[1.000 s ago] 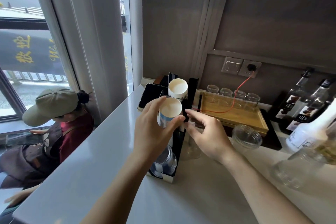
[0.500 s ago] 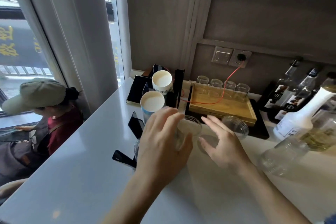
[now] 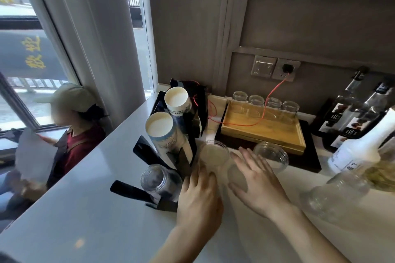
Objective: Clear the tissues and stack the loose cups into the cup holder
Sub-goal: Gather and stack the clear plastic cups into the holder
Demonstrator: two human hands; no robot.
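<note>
On the white counter (image 3: 85, 209), the left hand (image 3: 198, 196) is wrapped around the lower wall of a clear plastic cup (image 3: 214, 153), fingers curled against its left side; the cup stands upright with its open rim above and beyond the hand. The right hand (image 3: 258, 183) lies just right of that cup, fingers spread and flat, palm down; whether it touches the cup cannot be told. A second clear cup (image 3: 271, 156) stands just beyond the right fingertips, apart from them. The black cup holder (image 3: 186, 156) sits immediately left of the held cup, carrying two tilted paper cup stacks (image 3: 164, 132) and a clear cup stack (image 3: 156, 181) in its near slot. A wooden tray (image 3: 265, 132) with glass jars (image 3: 265, 102) lies behind.
</note>
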